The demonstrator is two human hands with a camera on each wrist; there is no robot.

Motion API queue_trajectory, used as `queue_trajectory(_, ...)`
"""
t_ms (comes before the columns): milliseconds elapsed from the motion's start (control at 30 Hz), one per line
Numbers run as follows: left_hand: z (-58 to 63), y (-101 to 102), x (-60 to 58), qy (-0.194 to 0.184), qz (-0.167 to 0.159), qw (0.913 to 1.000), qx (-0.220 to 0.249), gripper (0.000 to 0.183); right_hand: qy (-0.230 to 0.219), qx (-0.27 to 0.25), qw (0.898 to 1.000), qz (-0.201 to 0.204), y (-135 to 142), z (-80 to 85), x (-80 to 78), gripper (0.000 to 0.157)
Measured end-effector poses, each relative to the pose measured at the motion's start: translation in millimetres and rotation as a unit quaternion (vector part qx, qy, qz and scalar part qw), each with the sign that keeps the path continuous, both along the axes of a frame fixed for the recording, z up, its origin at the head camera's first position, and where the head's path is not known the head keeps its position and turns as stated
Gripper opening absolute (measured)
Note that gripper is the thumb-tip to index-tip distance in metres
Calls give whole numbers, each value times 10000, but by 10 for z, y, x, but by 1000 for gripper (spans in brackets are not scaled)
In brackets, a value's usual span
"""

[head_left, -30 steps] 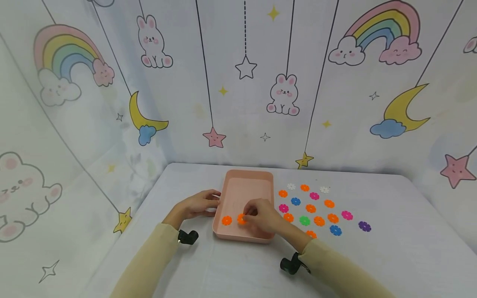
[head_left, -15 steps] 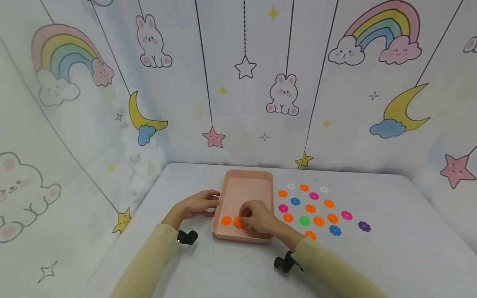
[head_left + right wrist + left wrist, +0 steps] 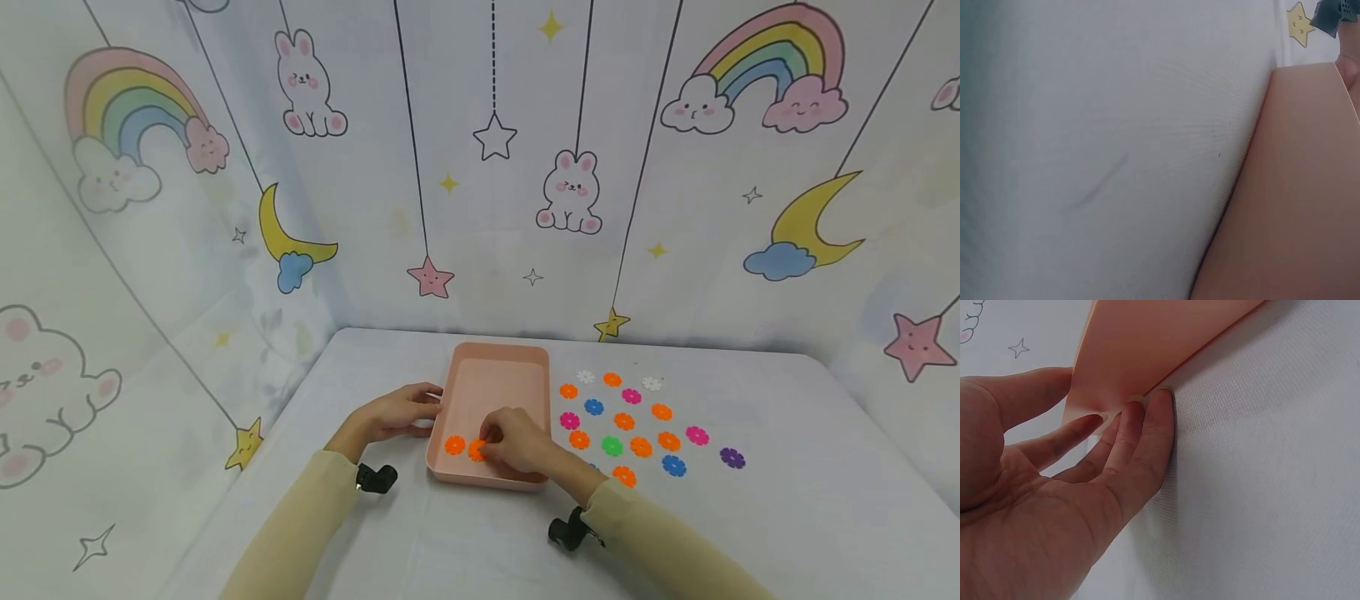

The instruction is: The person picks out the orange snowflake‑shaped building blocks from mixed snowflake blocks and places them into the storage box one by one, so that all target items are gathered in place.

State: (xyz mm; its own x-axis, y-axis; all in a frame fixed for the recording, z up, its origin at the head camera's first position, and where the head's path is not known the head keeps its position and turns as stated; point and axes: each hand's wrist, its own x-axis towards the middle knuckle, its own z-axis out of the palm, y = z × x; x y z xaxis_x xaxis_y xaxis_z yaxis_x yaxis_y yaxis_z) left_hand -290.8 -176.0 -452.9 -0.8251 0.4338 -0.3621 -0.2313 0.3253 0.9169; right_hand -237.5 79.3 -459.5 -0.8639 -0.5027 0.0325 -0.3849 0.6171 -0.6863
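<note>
A shallow pink tray (image 3: 498,375) lies on the white table. Inside it, near the front left corner, is an orange flower-shaped disc (image 3: 454,445). Just right of that disc, my right hand (image 3: 517,440) pinches a second orange disc (image 3: 476,451) between thumb and fingertips, low over the tray floor. My left hand (image 3: 401,410) rests at the tray's left side; in the left wrist view, its fingertips (image 3: 1160,403) touch the outside wall. The right wrist view shows the tray's outer wall (image 3: 1297,187) but not my right hand.
Several flower-shaped discs lie right of the tray, among them a green disc (image 3: 612,446), a purple disc (image 3: 732,457) and a white disc (image 3: 652,383). A cartoon-printed cloth (image 3: 480,208) hangs behind the table. A dark wrist camera (image 3: 567,530) sits on my right wrist.
My right hand has moved slightly left and nearer with the orange disc, bringing it closer to the other disc in the tray. My left hand stays at the tray's side.
</note>
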Motion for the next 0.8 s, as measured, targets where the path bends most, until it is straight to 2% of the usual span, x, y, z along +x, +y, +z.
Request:
queue_trajectory(200,5,-1,5,-5,-10,10000,-37,46,69,237,9997,42,6,18,8,8)
queue_trajectory(433,27,-10,6,23,-51,9999,-106,47,23,390,9992,58,117,207,109,13)
queue_trajectory(633,47,-3,11,-3,-52,9999,-128,48,65,374,9993,35,291,333,194,20)
queue_trajectory(800,45,3,12,6,-62,9999,-148,48,183,290,9993,158,527,390,256,20)
